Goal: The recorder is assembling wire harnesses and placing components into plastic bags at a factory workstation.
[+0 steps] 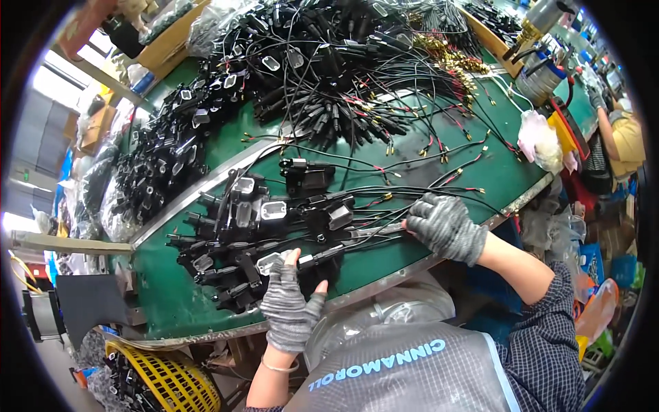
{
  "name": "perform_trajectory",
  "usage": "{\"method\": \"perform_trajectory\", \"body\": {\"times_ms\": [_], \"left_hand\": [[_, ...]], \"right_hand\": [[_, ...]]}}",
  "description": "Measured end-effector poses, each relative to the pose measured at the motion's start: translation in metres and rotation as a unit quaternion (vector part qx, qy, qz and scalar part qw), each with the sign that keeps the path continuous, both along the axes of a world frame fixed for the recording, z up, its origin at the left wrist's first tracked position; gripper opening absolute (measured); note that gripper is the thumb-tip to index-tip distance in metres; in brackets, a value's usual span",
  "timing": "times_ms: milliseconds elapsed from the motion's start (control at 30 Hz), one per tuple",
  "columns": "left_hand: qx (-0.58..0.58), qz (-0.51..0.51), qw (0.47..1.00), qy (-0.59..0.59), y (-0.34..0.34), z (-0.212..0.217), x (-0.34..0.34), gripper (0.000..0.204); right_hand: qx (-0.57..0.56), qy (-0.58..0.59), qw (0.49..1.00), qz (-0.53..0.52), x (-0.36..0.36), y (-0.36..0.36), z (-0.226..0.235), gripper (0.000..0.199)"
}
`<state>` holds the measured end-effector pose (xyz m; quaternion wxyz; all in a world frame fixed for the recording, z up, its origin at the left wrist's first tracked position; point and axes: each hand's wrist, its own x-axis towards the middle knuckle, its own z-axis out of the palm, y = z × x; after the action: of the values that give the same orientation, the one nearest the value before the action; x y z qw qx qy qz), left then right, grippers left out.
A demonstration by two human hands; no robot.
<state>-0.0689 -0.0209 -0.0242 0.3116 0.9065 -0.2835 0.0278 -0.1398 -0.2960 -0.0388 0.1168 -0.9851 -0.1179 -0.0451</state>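
Note:
My left hand, in a grey striped glove with bare fingertips, is at the near edge of a group of black plastic housings. Its thumb and index finger are apart, with the fingertips by the nearest housing. My right hand, gloved alike, has its fingers curled over the black cables that run rightward from these housings; its palm side is hidden. Red-and-black wire ends with gold connectors stick out beyond it. A separate housing lies just behind the group.
Heaped cabled housings cover the back of the green table. A metal strip divides off more black parts at left. A solder spool stands at right. Below left is a yellow basket. Another person sits far right.

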Motion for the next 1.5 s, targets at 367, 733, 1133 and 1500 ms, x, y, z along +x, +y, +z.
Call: {"method": "perform_trajectory", "body": {"times_ms": [367,733,1133,1500], "left_hand": [[-0.014,0.011,0.996,0.087,-0.001,-0.014,-0.004,0.056],[-0.009,-0.007,1.000,0.023,-0.007,-0.010,0.006,0.058],[0.016,-0.002,0.989,0.144,-0.003,-0.005,-0.011,0.063],[-0.155,-0.085,0.908,0.380,0.028,-0.056,0.013,0.063]], "right_hand": [[0.035,0.090,0.993,-0.060,-0.006,-0.005,0.012,0.018],[-0.034,0.143,0.988,-0.044,0.009,-0.008,0.019,0.023],[-0.085,0.248,0.964,-0.038,-0.028,-0.072,0.055,0.020],[0.512,0.194,0.835,-0.057,-0.057,-0.064,0.077,0.019]]}}
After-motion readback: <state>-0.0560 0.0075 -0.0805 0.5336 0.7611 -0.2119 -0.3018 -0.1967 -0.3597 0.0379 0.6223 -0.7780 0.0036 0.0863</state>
